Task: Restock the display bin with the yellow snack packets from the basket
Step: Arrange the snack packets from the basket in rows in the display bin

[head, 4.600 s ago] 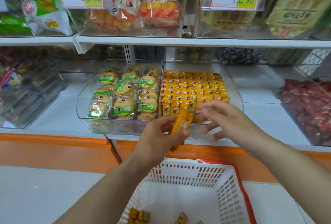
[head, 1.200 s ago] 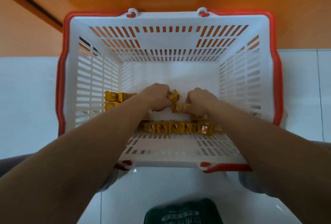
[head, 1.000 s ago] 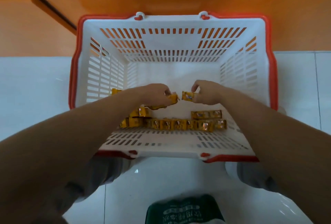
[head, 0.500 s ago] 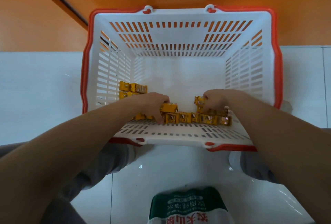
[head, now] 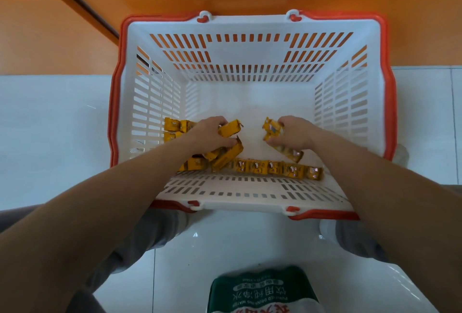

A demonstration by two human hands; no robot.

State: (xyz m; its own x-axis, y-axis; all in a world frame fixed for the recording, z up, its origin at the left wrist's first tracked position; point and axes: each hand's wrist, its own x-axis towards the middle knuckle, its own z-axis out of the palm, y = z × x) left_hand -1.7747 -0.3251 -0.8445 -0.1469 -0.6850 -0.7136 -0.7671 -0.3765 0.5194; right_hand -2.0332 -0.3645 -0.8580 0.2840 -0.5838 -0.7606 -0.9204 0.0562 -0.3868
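Since half a second ago, the hands have been raised a little from the near wall of the basket [head: 390,112], and a fresh handful has been gathered in each. The left hand [head: 210,135] is curled round several yellow packets [head: 230,129]: one sticks out above the thumb and others hang beneath the palm. The right hand [head: 293,132] is likewise closed on a small bunch, seen at the fingertips and trailing below the palm.

The pick-up is judged to be almost done, so another trip up to the display bin, which is not in view, can be expected. A leftover row [head: 275,168] is lined up against the near wall, just below and between the two hands. A small heap [head: 175,125] is left by the left wall, just beside the left hand. The basket is stood on the white floor [head: 50,137].
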